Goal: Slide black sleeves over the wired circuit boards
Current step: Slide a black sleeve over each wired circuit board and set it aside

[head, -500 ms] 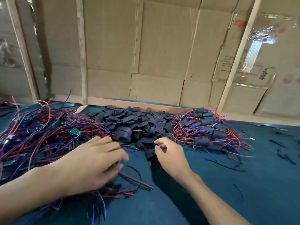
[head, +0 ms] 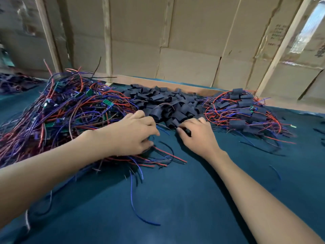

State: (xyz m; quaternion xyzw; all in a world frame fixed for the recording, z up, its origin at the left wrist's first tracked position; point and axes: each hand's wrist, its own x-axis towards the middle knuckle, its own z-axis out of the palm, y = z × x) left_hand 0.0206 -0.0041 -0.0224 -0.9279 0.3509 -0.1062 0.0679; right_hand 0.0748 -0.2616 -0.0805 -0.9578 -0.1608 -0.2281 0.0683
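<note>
Left hand: the left hand (head: 133, 132) is lying at the near edge of the tangle of wired boards (head: 70, 111) in the left of the frame, fingers curled down into red and purple wires; whether it is actually pinching one board I cannot tell, as the fingertips are hidden.
Right hand: the right hand (head: 197, 132) is sitting at the near edge of the heap of black sleeves (head: 168, 103) in the middle of the frame, thumb and fingers pinching one black sleeve (head: 187, 132) against the worktop (head: 175, 199).
What is changing: compared with half a second ago, the two hands are drawing closer together, and the left hand is reaching further toward the centre, with loose red wires (head: 168, 155) now trailing out beneath it.
Meaning for the task: a sleeve is being picked and, by my reading, a board is being fished out to meet it; the sliding itself is not yet starting.
Sleeved pile: finished boards in sleeves (head: 246, 110) are lying in the right of the frame, well apart from the raw tangle.
Progress: judging by pile sizes, far more boards are waiting than are done.
Risk: the wires are snarling together, so one board may be dragging neighbours along.
Background: cardboard walls (head: 175, 41) are standing behind the worktop.
</note>
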